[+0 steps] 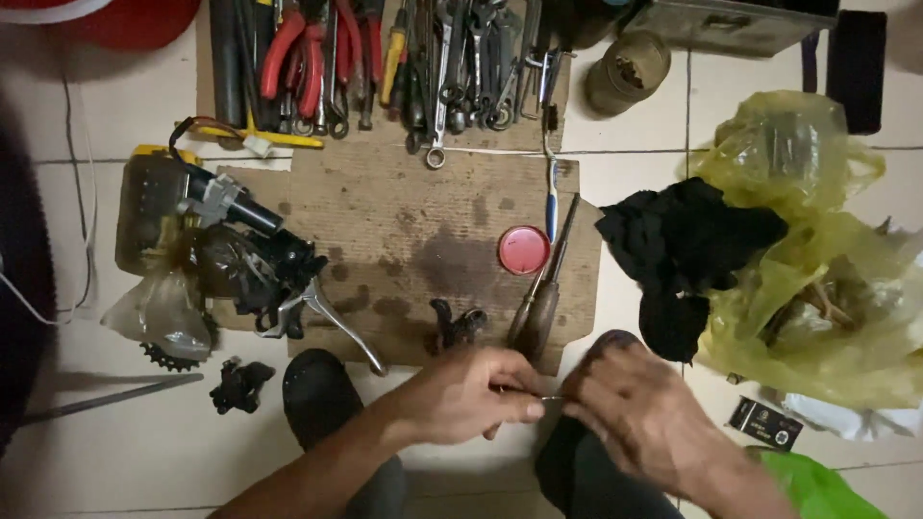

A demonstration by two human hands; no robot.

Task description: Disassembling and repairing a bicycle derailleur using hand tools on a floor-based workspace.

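My left hand (476, 396) and my right hand (639, 408) meet low in the middle, above my knees. Both pinch a thin metal wire or pin (548, 397) that runs between their fingertips. Just beyond them, on a stained cardboard sheet (385, 216), lie a wooden-handled screwdriver (541, 298), a small dark metal part (457, 324) and a round red lid (524, 250).
Pliers and spanners (404, 67) line the far edge of the cardboard. At the left lie oily engine parts, a brake lever (336, 322) and a sprocket (171, 358). To the right sit a black rag (687, 250), yellow plastic bags (817, 279) and a small dark box (764, 423).
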